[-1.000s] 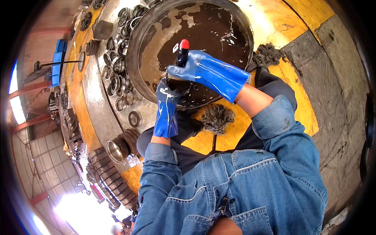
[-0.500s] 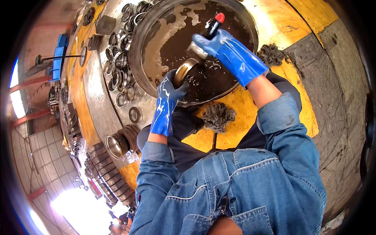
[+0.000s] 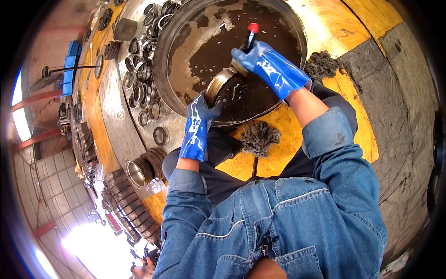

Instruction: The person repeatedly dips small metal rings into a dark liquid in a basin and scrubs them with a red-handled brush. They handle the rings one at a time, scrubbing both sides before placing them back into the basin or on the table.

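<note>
My left hand [image 3: 199,114], in a blue rubber glove, grips a brass-coloured metal ring [image 3: 218,85] above the dark liquid [image 3: 209,58] in a wide round metal basin [image 3: 162,63]. My right hand [image 3: 258,56], gloved the same way, is closed around a brush [image 3: 251,38] with a black handle and a red end. The brush's lower end is close to the ring's upper right edge; motion blurs it, and I cannot tell whether they touch. Foam patches float on the liquid.
Many metal rings [image 3: 144,72] lie heaped left of the basin, and a single ring [image 3: 160,136] lies nearer. A stack of larger rings [image 3: 139,173] stands by my left knee. Grey fibre wads lie below the basin [image 3: 260,138] and to its right [image 3: 321,65].
My right hand has moved slightly down with the brush, and the handle now stands more upright. The brush's lower end is nearer the ring. My left hand and the ring have barely moved.
</note>
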The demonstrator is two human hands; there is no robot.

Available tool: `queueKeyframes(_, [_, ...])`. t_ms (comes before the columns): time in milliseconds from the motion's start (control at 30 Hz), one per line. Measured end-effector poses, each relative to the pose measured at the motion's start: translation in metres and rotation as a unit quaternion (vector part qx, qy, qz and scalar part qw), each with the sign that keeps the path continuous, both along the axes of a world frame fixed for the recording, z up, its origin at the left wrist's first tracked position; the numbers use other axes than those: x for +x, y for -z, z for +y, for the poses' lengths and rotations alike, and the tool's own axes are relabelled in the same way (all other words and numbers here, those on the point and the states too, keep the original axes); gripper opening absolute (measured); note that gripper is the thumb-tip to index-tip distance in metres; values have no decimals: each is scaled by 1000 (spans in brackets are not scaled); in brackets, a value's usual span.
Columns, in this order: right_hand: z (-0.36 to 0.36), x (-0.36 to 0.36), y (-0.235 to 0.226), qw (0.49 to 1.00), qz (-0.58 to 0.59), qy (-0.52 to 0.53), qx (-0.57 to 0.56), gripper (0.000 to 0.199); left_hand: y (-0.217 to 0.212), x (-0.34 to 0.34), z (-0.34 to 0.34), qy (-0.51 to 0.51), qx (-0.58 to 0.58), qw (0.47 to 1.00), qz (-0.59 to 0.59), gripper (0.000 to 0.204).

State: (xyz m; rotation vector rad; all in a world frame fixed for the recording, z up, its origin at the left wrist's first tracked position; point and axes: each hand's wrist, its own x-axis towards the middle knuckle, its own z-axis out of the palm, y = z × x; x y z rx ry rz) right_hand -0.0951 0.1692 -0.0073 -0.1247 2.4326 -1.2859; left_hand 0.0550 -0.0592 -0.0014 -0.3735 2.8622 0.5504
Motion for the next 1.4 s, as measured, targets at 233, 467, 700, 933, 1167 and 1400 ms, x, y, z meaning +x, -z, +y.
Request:
queueKeyframes(233, [3, 22, 32, 999, -38, 18, -15, 54, -78, -70, 81, 73, -172, 973, -134, 59])
queueKeyframes(467, [21, 16, 11, 998, -10, 59, 19, 45, -42, -74, 62, 91, -147, 981, -84, 63])
queueKeyframes(700, [4, 34, -75, 996, -12, 11, -87, 58, 15, 3, -6, -14, 26, 994, 104, 54])
queueKeyframes(933, [-13, 38, -39, 992, 28, -52, -113, 52, 12, 4, -7, -4, 30, 997, 69, 55])
queueKeyframes(1167, [9, -7, 16, 996, 10, -33, -81, 62, 11, -8, -1, -3, 13, 997, 70, 56])
queueKeyframes(1400, [-39, 58, -57, 987, 57, -135, -73, 56, 8, 0, -8, 16, 4, 998, 59, 56])
